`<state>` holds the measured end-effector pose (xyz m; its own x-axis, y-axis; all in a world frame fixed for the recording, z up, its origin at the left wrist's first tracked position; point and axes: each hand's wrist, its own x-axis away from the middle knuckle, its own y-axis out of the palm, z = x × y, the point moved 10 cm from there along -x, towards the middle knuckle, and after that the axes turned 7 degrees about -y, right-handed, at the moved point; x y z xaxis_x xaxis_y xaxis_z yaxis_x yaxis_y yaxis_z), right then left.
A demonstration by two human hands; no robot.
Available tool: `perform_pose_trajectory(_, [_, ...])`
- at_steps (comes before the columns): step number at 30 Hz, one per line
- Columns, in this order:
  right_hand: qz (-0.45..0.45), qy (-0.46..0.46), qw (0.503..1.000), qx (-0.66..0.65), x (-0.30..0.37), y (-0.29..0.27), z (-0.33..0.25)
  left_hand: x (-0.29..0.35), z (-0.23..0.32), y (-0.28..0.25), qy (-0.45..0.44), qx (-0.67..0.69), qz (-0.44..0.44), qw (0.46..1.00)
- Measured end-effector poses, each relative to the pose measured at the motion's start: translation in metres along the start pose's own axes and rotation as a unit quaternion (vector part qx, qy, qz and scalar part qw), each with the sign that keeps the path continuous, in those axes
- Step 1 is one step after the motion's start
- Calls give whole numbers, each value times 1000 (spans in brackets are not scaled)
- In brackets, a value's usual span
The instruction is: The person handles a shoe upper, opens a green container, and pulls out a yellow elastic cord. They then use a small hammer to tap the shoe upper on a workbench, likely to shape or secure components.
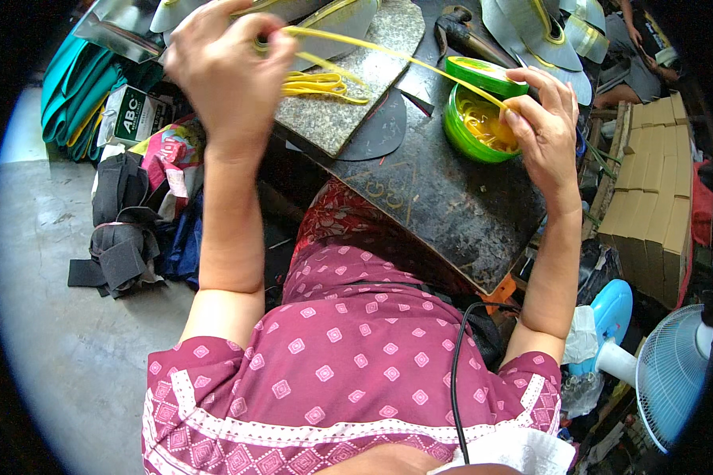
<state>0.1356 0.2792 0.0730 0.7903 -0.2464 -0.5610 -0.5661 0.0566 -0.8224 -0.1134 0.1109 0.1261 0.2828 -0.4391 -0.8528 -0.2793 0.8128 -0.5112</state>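
Strip (pixel 408 57) held taut between both hands

Clock positions are read from the center of the view. Nearest, at 2 o'clock, lies the black table (pixel 451 210). Above it, also at 2, the right hand (pixel 545 127) pinches one end of the yellow strip between thumb and forefinger; its other fingers are loosely bent. Just beside it, toward 1, stands an upright green tub (pixel 454 133) containing thin yellow lengths. At 11, the left hand (pixel 234 75), motion-blurred, has its fingers curled closed on the strip's opposite end. The strip spans 11 to 2. At 12, a yellow bundle (pixel 325 89) rests on the speckled slab (pixel 317 127). Farther out, at 1, the green lid (pixel 487 85) sits behind the tub; grey pieces (pixel 523 32) lie beyond.
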Motion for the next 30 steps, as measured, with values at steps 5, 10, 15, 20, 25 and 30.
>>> perform_pose_trajectory(5, [9,10,1000,5,4,-3,6,13,-50,0,-63,-105,-31,992])
perform_pose_trajectory(10, [18,1,1000,-4,-1,-9,3,23,70,13,72,180,-52,980])
perform_pose_trajectory(15, [30,-20,999,14,-6,-15,-9,31,165,36,109,297,-25,948])
perform_pose_trajectory(20, [24,-17,999,14,-7,-14,-13,29,168,36,81,284,-44,954])
perform_pose_trajectory(25, [6,-20,1000,22,-6,-6,-12,11,128,15,78,199,14,977])
perform_pose_trajectory(30, [-10,-12,999,30,-2,1,-6,7,18,-3,7,43,-2,999])
